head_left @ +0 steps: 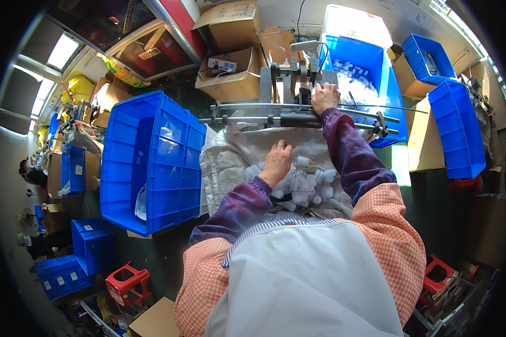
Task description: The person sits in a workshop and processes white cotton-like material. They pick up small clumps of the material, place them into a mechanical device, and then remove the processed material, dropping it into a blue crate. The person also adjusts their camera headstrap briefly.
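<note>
My right hand is at the bench machine, its fingers curled down just above the metal rods. What it grips, if anything, is hidden under the fingers. Lower and to the left, my left hand hovers over a pale woven sack with its fingers bent inward; anything in them is too small to make out. Beside that hand a heap of white bristly brush pieces lies on the sack, close to my body. A dark roller runs along the front of the machine.
A tall blue crate stands on the left. Behind my right hand, a blue bin holds many white pieces. A thin rod sticks out to the right, near another blue crate. Cardboard boxes sit behind the machine.
</note>
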`<state>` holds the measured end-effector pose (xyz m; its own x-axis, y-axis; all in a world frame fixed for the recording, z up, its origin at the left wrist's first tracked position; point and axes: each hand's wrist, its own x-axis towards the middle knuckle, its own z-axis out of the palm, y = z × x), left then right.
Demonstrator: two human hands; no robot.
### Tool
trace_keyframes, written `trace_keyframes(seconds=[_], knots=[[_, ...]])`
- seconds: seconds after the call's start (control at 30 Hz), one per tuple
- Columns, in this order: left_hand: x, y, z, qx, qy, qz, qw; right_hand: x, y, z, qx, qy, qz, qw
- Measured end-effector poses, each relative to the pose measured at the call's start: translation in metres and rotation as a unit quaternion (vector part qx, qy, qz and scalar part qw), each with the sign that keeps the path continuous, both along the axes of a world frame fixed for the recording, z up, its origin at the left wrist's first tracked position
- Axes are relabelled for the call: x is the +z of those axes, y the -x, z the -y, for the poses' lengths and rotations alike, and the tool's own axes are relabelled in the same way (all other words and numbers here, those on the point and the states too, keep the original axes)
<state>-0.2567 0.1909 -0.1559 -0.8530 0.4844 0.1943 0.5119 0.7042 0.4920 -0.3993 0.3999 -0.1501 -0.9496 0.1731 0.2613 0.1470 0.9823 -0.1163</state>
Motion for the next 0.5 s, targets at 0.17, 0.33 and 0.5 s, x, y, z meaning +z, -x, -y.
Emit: trace_keyframes(seconds=[0.17,0.33,0.5], knots=[[-0.005,0.001,0.003,0.005,-0.007,-0.029,1.0,0.0,0.002,0.02,-0.004,-0.02,-0.019,1.0],[0.011,0.003,0.008,0.044,0.01,-0.064,0.997,0.007,-0.005,-0.005,-0.002,-0.013,0.03,0.999],[0.037,0.007,0.006,0.056,-0.1,-0.091,0.989,0.001,-0.006,-0.038,-0.014,0.015,0.022,1.0]])
